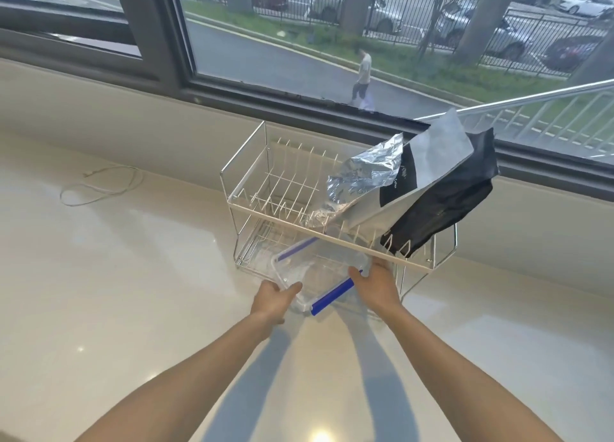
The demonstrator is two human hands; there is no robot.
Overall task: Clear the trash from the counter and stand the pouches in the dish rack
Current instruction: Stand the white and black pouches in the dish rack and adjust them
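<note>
A thin pale cord (99,189) is seen looped on the counter (116,292) toward its far left, well apart from everything else. Nearer the middle, the left hand (274,300) is held at the near left corner of a clear plastic container (319,272), its thumb hooked over the rim and its fingers wrapped under the corner, so the container is grasped. The container, trimmed with blue clips (335,295), is lodged partly inside the lower tier of a white wire dish rack (282,209) that stands near the counter's back edge, below the window (365,43). The near end of the container juts out past the rack's front edge. The right hand (377,284) is pressed against the container's right side, thumb on the rim beside a blue clip, fingers curled around the side and partly hidden. On the rack's upper tier, toward its right end, three pouches are propped between the wires, all tilted to the right rather than upright: a crumpled silver foil pouch (362,172), then a white pouch with a black label (428,169), then a black pouch (445,196) at the right edge, each leaning against the next
</note>
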